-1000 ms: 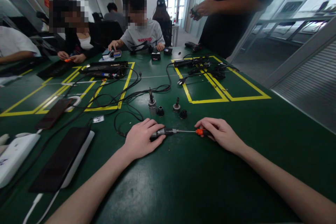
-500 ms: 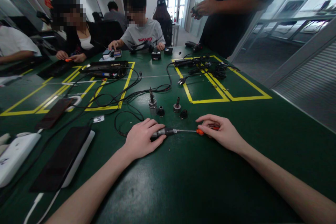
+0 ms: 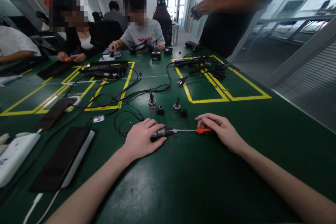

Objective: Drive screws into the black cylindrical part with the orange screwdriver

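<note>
My left hand (image 3: 144, 139) is wrapped over a grey and black cylindrical tool handle (image 3: 160, 132) with a cord, holding it on the green table. Fingers of my right hand (image 3: 223, 129) are curled around the orange handle of a screwdriver (image 3: 203, 131). Its thin metal shaft points left and meets the end of the cylindrical handle; whether the tip sits in a screw cannot be seen. Just beyond my hands stand a tall metal-and-black part (image 3: 152, 103) and a shorter similar part (image 3: 176, 106), with a black collar (image 3: 161, 111) and a black cap (image 3: 183, 113) beside them.
A large dark phone (image 3: 63, 157), a second phone (image 3: 54, 113) and a white power strip (image 3: 18, 157) lie at left. Black cables (image 3: 131, 92) cross the table. Yellow-taped areas (image 3: 210, 100) hold corded devices. Co-workers sit opposite; a person (image 3: 231, 10) stands at far right.
My right hand's thumb and fingers have shifted on the screwdriver, so more of the orange handle shows. My left hand and the cylindrical handle stay in place.
</note>
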The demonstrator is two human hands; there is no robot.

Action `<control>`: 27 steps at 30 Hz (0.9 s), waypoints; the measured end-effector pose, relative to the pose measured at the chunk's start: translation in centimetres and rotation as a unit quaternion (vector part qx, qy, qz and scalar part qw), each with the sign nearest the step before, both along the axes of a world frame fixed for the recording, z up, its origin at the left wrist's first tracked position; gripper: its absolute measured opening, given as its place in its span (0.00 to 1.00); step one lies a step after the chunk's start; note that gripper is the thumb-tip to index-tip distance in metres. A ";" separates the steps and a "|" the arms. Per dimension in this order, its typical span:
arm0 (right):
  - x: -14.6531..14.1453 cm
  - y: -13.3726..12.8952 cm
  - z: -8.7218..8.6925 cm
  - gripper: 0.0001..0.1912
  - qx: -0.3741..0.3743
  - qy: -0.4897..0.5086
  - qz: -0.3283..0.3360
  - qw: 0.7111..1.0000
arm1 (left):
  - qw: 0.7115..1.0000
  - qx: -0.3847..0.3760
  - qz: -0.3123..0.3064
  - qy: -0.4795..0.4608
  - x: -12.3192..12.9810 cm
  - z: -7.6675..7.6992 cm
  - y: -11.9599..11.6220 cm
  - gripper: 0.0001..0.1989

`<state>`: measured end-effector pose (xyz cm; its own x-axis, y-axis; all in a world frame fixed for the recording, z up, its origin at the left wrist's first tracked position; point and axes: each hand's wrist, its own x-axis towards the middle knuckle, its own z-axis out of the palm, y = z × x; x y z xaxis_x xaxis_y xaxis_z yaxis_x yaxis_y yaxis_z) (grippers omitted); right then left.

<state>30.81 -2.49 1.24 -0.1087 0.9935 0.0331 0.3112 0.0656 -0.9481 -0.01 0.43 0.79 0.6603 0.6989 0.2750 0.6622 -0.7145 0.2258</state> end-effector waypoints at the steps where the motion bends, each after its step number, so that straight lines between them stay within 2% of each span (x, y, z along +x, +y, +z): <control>1: 0.0 0.0 -0.1 0.31 0.003 0.011 -0.001 1.000 | 1.000 0.002 -0.001 0.002 0.0 0.0 0.0 0.16; 6: 0.4 0.2 -1.2 0.27 0.049 0.073 -0.021 0.996 | 1.000 0.002 -0.003 0.009 0.0 0.0 0.1 0.14; 12: 0.6 0.3 -1.9 0.26 0.099 0.094 -0.033 0.990 | 1.000 0.003 -0.011 0.003 -0.1 0.0 0.2 0.14; 20: 0.0 0.1 -1.0 0.23 0.013 0.077 -0.060 0.995 | 1.000 0.006 -0.013 -0.011 -0.1 -0.1 0.1 0.14; 24: -0.1 -0.2 -1.0 0.27 -0.011 0.004 -0.070 0.997 | 1.000 0.011 -0.009 -0.010 0.0 -0.1 0.0 0.15; 27: -0.1 -0.2 -1.2 0.27 -0.008 -0.035 -0.068 0.997 | 1.000 0.014 -0.007 -0.011 0.0 -0.2 0.1 0.15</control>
<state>30.76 -2.73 0.08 0.0252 0.9996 0.0150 0.3819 0.0042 -0.9242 -0.03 0.49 0.61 0.6636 0.6813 0.3090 0.6466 -0.7301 0.2212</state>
